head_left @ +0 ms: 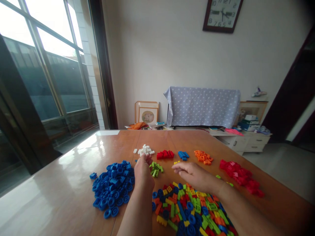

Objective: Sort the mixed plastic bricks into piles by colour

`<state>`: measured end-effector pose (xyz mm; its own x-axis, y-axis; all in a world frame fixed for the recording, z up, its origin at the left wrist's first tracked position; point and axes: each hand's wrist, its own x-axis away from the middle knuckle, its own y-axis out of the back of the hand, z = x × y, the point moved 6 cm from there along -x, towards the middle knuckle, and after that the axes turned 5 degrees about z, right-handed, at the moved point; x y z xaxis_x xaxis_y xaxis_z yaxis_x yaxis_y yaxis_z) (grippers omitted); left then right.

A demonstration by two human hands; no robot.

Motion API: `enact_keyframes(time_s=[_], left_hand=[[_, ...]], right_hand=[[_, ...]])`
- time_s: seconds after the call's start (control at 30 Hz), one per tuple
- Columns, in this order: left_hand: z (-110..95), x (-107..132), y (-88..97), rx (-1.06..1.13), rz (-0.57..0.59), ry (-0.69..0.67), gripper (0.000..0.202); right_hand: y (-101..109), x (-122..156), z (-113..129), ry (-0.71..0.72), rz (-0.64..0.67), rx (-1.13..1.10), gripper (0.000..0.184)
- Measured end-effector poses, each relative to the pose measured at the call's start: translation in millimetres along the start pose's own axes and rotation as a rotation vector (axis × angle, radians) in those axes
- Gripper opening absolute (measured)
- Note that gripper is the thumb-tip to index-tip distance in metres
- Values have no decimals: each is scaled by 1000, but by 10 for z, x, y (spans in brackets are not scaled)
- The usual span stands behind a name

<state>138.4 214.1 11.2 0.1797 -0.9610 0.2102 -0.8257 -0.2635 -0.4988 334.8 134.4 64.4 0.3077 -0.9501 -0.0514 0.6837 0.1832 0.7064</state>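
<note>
My left hand (144, 168) reaches forward between the blue brick pile (114, 183) and a small lime-green brick pile (156, 168). Its fingers are curled just in front of the white brick pile (146, 149); whatever they may hold is hidden. Over the table, my right hand (188, 172) points left with fingers stretched out and no brick visible in it. A few yellow bricks (177, 162) lie just beyond its fingertips. Below both hands spreads a large mixed-colour brick pile (189, 209), partly covered by my right forearm.
Beyond the hands lie red bricks (165, 154), small blue bricks (183, 155) and orange bricks (203, 157). A long red brick pile (241, 177) is at right, with loose green bricks (229, 184) nearby. The wooden table (78, 193) ends before a white cabinet (256, 142).
</note>
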Motion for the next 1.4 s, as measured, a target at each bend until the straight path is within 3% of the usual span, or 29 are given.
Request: enact_keyframes(time_s=[0.13, 0.23, 0.4, 0.63, 0.93, 1.4], left_hand=[[31, 60, -108, -83, 83, -15, 43], [56, 135, -217, -190, 192, -45, 41], [174, 260, -407, -370, 386, -59, 33], [376, 388, -563, -723, 584, -199, 8], [461, 569, -619, -1436, 792, -421, 16], [503, 625, -627, -1539, 859, -520, 25]], right_hand=[[455, 155, -290, -99, -188, -125, 31], [611, 291, -556, -198, -239, -210, 32], [600, 436, -880, -266, -233, -288, 32], [669, 529, -970, -298, -214, -227, 26], [705, 487, -1218, -260, -243, -54, 25], [660, 458, -1159, -214, -230, 34, 24]])
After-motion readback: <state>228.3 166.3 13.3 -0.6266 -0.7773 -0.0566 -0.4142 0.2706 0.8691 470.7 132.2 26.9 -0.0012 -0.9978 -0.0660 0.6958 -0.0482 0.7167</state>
